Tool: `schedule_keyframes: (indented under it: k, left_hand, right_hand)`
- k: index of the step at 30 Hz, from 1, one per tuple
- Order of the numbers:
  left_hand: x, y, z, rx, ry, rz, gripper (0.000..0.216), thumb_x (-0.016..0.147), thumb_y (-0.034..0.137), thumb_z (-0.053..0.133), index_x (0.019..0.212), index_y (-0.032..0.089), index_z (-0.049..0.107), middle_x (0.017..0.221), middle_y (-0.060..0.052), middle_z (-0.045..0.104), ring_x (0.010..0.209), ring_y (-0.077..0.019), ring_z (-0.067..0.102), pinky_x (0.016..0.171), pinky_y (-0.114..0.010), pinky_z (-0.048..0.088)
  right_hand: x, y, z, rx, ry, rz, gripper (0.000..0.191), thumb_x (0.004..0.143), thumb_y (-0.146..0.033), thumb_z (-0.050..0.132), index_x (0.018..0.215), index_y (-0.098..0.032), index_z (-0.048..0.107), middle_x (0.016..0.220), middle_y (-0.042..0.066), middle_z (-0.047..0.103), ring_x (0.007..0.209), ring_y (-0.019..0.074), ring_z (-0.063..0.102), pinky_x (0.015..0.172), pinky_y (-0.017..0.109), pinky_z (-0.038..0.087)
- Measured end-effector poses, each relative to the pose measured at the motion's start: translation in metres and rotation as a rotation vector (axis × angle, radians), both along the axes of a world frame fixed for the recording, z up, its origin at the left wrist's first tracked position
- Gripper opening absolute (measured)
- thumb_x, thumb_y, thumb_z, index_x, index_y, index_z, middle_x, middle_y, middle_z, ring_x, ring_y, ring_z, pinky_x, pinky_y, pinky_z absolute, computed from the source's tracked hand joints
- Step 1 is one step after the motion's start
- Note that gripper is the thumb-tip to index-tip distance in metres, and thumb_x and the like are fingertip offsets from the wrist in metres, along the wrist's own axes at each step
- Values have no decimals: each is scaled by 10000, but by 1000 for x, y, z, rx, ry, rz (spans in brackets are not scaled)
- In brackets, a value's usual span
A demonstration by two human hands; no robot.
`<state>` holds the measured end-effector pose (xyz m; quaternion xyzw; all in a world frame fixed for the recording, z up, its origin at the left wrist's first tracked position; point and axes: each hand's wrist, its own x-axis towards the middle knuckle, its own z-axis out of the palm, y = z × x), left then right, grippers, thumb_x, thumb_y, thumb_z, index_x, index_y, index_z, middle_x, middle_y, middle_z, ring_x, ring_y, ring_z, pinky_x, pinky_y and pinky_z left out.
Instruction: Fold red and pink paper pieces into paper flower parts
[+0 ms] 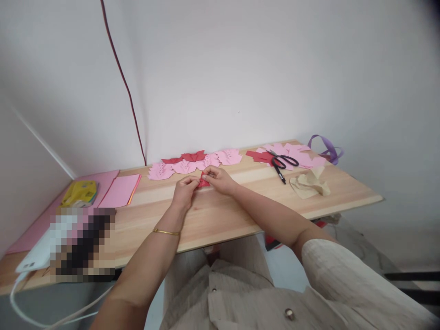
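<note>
My left hand (184, 190) and my right hand (218, 178) meet over the wooden table (220, 215), both pinching a small red folded paper piece (203, 182) between their fingertips. The paper rests on or just above the tabletop. Just behind my hands lies a row of folded pink and red paper shapes (195, 162) along the wall. A gold bangle sits on my left wrist.
Black scissors (282, 162) lie on loose pink and red paper scraps (292, 153) at the right, with crumpled beige paper (309, 184) and a purple ribbon (328, 149) nearby. A stack of pink sheets (120, 190), a yellow object (80, 192) and a white device (34, 256) sit left.
</note>
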<state>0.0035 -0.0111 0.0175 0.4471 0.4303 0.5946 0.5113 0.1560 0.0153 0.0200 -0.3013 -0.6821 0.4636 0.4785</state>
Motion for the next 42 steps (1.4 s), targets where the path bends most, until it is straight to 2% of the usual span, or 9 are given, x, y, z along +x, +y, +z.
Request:
schedule_keyframes:
  k: [8, 17, 22, 28, 36, 42]
  left_hand:
    - [-1, 1, -4, 0, 40, 7, 182, 584, 315, 747, 631, 151, 685, 673, -31, 652, 637, -134, 561, 649, -268, 455]
    - [-5, -4, 3, 186, 364, 48, 158, 660, 326, 717, 647, 169, 702, 646, -20, 648, 630, -139, 540, 664, -259, 421]
    - [-6, -5, 7, 225, 326, 58, 136, 680, 323, 704, 668, 188, 701, 681, -18, 649, 678, -154, 558, 701, -262, 434]
    - [-7, -3, 5, 268, 324, 102, 134, 692, 331, 703, 718, 199, 713, 737, -17, 664, 716, -157, 567, 730, -264, 433]
    - [-10, -3, 4, 306, 416, 56, 125, 727, 316, 681, 748, 197, 711, 762, -25, 664, 730, -156, 568, 730, -260, 432]
    - [-9, 1, -2, 238, 343, 13, 175, 706, 326, 695, 804, 182, 705, 775, -30, 667, 712, -152, 571, 726, -268, 439]
  right_hand:
    - [3, 2, -1, 46, -44, -11, 267, 775, -420, 603, 814, -173, 511, 729, -14, 525, 642, 97, 460, 634, 236, 396]
    - [2, 0, 0, 36, -4, 17, 253, 779, -399, 621, 821, -169, 524, 760, -6, 559, 669, 99, 513, 673, 254, 437]
    - [2, 1, 2, -51, 102, 95, 340, 730, -353, 692, 977, -184, 530, 874, 13, 581, 796, 111, 574, 782, 275, 487]
    - [4, 1, 4, -83, 85, 105, 318, 734, -346, 691, 963, -164, 565, 890, 29, 610, 825, 121, 583, 814, 288, 485]
    - [3, -3, 8, -57, -16, -3, 249, 758, -392, 620, 805, -153, 568, 758, 2, 592, 687, 108, 528, 682, 257, 435]
    - [3, -3, 7, -16, -47, 5, 243, 755, -390, 603, 790, -154, 563, 747, 3, 588, 681, 110, 512, 669, 253, 417]
